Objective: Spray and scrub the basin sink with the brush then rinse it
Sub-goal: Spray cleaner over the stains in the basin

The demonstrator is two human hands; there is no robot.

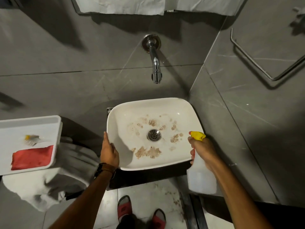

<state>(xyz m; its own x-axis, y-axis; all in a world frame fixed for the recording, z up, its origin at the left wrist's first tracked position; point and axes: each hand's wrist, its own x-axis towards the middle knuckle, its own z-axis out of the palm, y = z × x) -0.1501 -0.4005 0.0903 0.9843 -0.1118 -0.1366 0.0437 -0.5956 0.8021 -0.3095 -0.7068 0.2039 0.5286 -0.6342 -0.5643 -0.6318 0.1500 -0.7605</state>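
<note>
A white basin sink sits below me, with brown dirt patches around its metal drain. My left hand grips the basin's near left rim. My right hand holds a clear spray bottle with a yellow nozzle that points left over the basin's right edge. A brush with a yellow tip lies in a white tray at the left.
A chrome tap sticks out of the grey tiled wall above the basin. A red cloth lies in the tray. A grey and white towel is heaped under the tray. A metal rail hangs on the right wall.
</note>
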